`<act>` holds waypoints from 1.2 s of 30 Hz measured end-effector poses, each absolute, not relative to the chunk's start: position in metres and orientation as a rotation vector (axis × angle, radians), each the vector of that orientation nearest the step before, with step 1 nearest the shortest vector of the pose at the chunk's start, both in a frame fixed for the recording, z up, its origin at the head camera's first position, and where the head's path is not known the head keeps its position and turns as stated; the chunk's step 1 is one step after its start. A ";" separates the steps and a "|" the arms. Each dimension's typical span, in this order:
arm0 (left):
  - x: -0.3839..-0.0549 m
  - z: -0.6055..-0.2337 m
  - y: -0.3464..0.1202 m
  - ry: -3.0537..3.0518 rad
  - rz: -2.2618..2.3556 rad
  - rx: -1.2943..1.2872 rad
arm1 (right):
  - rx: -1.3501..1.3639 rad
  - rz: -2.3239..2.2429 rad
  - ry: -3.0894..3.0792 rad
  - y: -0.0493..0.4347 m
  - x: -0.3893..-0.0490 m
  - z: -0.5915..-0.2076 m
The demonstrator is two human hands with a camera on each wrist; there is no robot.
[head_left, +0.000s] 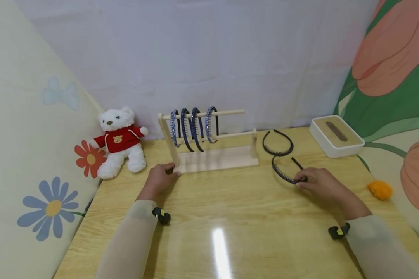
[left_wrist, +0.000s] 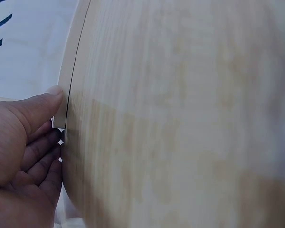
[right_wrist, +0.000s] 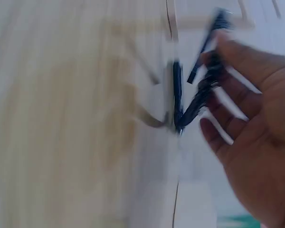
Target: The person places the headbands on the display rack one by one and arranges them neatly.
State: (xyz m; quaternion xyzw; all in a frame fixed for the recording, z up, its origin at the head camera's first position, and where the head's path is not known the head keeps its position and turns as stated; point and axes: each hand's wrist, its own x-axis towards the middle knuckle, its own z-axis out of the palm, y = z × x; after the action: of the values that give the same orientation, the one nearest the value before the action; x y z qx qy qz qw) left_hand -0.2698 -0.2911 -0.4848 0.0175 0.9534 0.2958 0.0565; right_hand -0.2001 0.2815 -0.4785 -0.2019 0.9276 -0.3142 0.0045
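A pale wooden headband stand (head_left: pixel 216 159) has two rods above a flat base. My left hand (head_left: pixel 158 180) holds the left front corner of that base. In the left wrist view the thumb (left_wrist: pixel 50 97) touches the base's edge, with the other fingers bent beside its end. My right hand (head_left: pixel 317 185) pinches a dark toothed headband (head_left: pixel 283 176) near one end, right of the stand. The right wrist view shows this headband (right_wrist: pixel 199 97) blurred between thumb and fingers. Several blue and black headbands (head_left: pixel 194 128) hang from the upper rod, mostly toward its left.
Another dark headband (head_left: pixel 278 154) lies on the table (head_left: pixel 195 224) behind the held one. A white box with a wooden lid (head_left: pixel 336 135) stands at the back right, an orange fluffy thing (head_left: pixel 380 190) near the right edge. On the left sits a white teddy bear (head_left: pixel 120 143).
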 end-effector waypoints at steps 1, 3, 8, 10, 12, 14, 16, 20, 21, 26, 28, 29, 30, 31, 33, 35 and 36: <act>-0.270 -0.485 -0.292 2.894 0.897 0.053 | -0.602 -1.065 2.889 0.272 -0.201 -0.476; -0.270 -0.486 -0.292 2.895 0.899 0.055 | -0.520 -1.286 2.826 0.257 -0.204 -0.470; -0.269 -0.487 -0.292 2.890 0.904 0.061 | -0.213 -2.070 2.354 0.234 -0.213 -0.459; -0.268 -0.486 -0.291 2.895 0.906 0.058 | -0.106 -2.376 2.022 0.230 -0.216 -0.454; -0.268 -0.485 -0.290 2.903 0.903 0.059 | -0.032 -2.591 1.699 0.228 -0.220 -0.449; -0.269 -0.485 -0.289 2.910 0.898 0.058 | -0.016 -2.687 1.525 0.228 -0.225 -0.444; -0.269 -0.484 -0.289 2.911 0.890 0.061 | -0.032 -2.741 1.429 0.228 -0.230 -0.437; -0.269 -0.486 -0.289 2.903 0.893 0.053 | -0.076 -2.805 1.423 0.224 -0.242 -0.419; -0.269 -0.486 -0.290 2.901 0.895 0.052 | -0.085 -2.823 1.429 0.223 -0.245 -0.413; -0.270 -0.485 -0.290 2.891 0.903 0.039 | -0.069 -2.931 1.361 0.216 -0.258 -0.379; -0.269 -0.484 -0.290 2.890 0.900 0.040 | -0.053 -2.960 1.305 0.213 -0.263 -0.366; -0.269 -0.483 -0.289 2.887 0.903 0.033 | -0.048 -2.973 1.277 0.210 -0.265 -0.360; -0.269 -0.483 -0.289 2.886 0.899 0.035 | -0.048 -2.988 1.241 0.207 -0.267 -0.355; -0.269 -0.483 -0.289 2.885 0.896 0.032 | -0.049 -2.997 1.219 0.204 -0.269 -0.350; -0.268 -0.482 -0.289 2.886 0.888 0.031 | -0.060 -3.012 1.185 0.195 -0.274 -0.343; -0.268 -0.483 -0.289 2.881 0.885 0.020 | -0.077 -3.021 1.172 0.185 -0.279 -0.337; -0.268 -0.483 -0.289 2.882 0.883 0.019 | -0.084 -3.022 1.163 0.180 -0.282 -0.336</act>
State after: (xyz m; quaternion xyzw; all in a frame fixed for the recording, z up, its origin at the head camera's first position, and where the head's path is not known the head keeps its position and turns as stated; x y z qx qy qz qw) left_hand -0.2676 -0.2886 -0.4829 0.0061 0.9542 0.2924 0.0634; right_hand -0.2818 0.1797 -0.3358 -0.0260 0.3586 -0.9319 -0.0488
